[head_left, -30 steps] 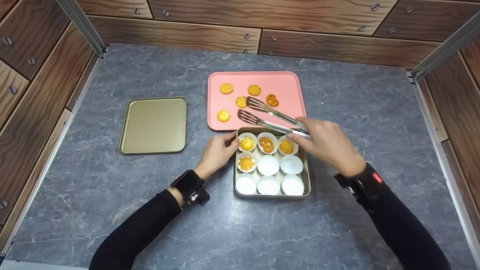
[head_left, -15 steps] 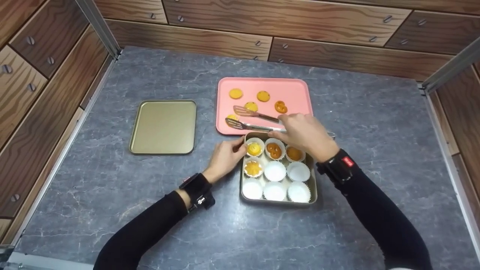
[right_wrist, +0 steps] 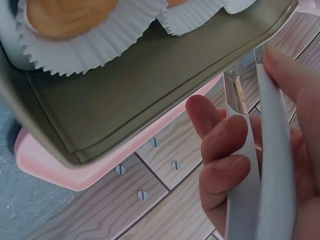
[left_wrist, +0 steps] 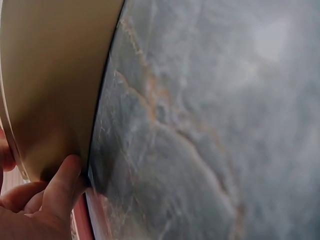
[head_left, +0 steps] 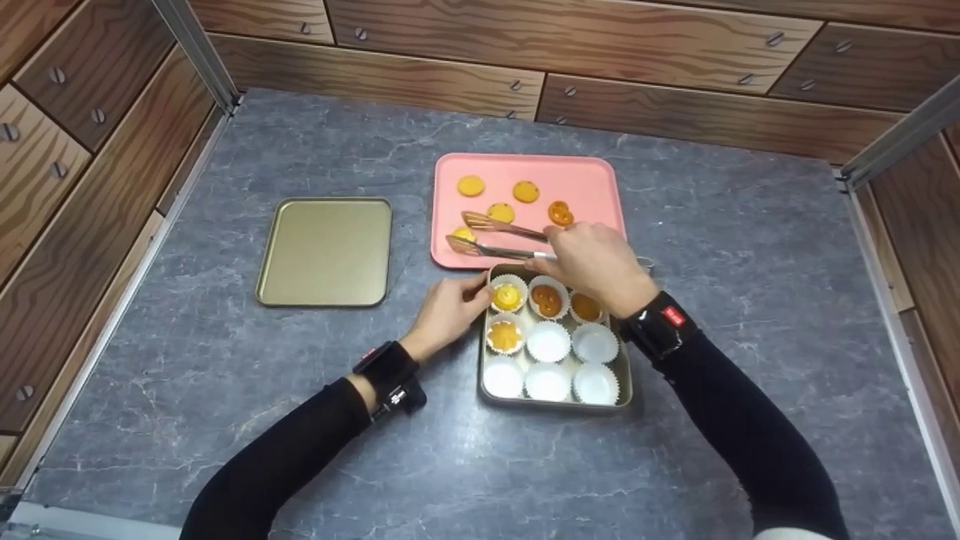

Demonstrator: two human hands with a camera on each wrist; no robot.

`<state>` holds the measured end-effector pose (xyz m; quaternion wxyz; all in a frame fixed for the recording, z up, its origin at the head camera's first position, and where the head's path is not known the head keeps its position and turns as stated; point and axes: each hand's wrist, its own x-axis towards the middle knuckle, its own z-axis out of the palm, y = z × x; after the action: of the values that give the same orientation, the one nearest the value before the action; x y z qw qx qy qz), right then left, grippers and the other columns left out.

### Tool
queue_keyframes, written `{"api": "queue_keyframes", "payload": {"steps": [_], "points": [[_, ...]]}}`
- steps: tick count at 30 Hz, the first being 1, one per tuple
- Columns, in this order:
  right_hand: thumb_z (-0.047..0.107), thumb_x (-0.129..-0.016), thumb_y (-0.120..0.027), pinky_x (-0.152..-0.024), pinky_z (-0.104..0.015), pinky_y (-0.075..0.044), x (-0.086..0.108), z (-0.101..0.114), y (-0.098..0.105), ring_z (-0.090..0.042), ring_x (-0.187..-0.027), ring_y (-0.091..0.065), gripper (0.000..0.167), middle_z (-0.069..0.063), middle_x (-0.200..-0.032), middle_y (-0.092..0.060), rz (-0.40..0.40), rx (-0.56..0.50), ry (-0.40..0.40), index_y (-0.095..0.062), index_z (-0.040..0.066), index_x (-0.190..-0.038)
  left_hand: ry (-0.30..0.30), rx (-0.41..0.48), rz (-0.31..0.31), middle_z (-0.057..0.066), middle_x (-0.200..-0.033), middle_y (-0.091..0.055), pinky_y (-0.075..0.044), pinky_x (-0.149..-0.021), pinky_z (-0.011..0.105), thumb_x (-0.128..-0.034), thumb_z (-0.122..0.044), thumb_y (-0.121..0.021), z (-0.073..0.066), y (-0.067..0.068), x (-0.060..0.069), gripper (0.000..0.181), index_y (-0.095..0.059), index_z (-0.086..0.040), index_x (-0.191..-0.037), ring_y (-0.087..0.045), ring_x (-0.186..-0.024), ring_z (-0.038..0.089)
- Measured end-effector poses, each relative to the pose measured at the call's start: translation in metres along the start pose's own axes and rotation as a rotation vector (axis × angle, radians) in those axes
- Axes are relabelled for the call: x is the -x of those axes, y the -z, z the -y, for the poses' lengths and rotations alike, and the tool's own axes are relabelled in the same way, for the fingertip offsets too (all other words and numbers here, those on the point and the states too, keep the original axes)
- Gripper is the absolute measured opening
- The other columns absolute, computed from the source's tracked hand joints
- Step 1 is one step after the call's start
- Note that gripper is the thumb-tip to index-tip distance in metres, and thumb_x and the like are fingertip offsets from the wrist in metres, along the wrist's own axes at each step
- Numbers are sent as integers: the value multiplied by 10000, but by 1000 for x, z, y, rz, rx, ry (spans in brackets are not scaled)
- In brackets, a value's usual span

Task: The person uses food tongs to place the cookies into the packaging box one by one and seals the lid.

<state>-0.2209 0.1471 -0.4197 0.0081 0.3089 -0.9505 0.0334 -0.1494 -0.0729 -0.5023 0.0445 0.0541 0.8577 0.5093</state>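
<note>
My right hand (head_left: 596,262) grips a pair of metal tongs (head_left: 510,251) with slotted ends. The tongs are spread over the front left of a pink tray (head_left: 592,176), either side of a yellow cookie (head_left: 463,235). In the right wrist view, fingers and thumb wrap the tongs' white handles (right_wrist: 276,150). My left hand (head_left: 448,311) holds the upper left corner of a gold square tin (head_left: 556,403); in the left wrist view its fingertips press the outer wall (left_wrist: 55,75). Paper cups (head_left: 548,342) line the tin; the far row and one middle-row cup hold cookies.
More cookies lie on the tray, among them a round one (head_left: 471,186), two with dark specks (head_left: 526,191), and a pretzel-shaped one (head_left: 560,213). A gold lid (head_left: 324,253) lies at the left. Wood-patterned panels (head_left: 435,64) border the grey marbled table (head_left: 337,172).
My right hand has swung the tongs left and lower, from the tray's middle to the front left cookie. The head view has shifted slightly. My left hand stays at the tin's corner.
</note>
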Motion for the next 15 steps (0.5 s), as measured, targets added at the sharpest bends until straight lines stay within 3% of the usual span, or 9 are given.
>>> {"api": "queue_keyframes", "payload": {"steps": [6, 9, 13, 15], "points": [[452, -943, -747, -586, -455, -581, 1, 1, -4, -320, -618, -652, 431, -138, -757, -690, -23, -4, 7, -716, 34, -1044, -3, 6, 12, 176, -1275, -695, -400, -483, 227, -1017, -186, -650, 1, 0, 1, 407, -615, -31, -1391, -390, -493, 79], [437, -940, -755, -577, -455, -581, 2, 1, -7, -321, -612, -653, 410, -140, -756, -693, -46, -3, 9, -725, 41, -1042, -1, 1, 16, 170, -1175, -744, -392, -475, 216, -1020, -193, -650, 2, 1, 1, 409, -614, -37, -1396, -384, -488, 69], [449, -939, -752, -574, -455, -580, 4, 0, -8, -320, -606, -650, 411, -136, -755, -689, -77, 14, 9, -726, 51, -1039, 24, 9, 37, 169, -834, -728, -356, -417, 207, -1028, -218, -641, 1, 2, 0, 425, -599, -56, -1418, -368, -445, 64], [456, -936, -752, -569, -463, -575, 4, 0, -9, -328, -607, -649, 413, -136, -757, -687, -93, 25, 10, -725, 57, -1042, 27, 12, 39, 184, -819, -723, -368, -421, 206, -1029, -224, -638, 1, 2, 0, 428, -599, -60, -1422, -400, -456, 62]]}}
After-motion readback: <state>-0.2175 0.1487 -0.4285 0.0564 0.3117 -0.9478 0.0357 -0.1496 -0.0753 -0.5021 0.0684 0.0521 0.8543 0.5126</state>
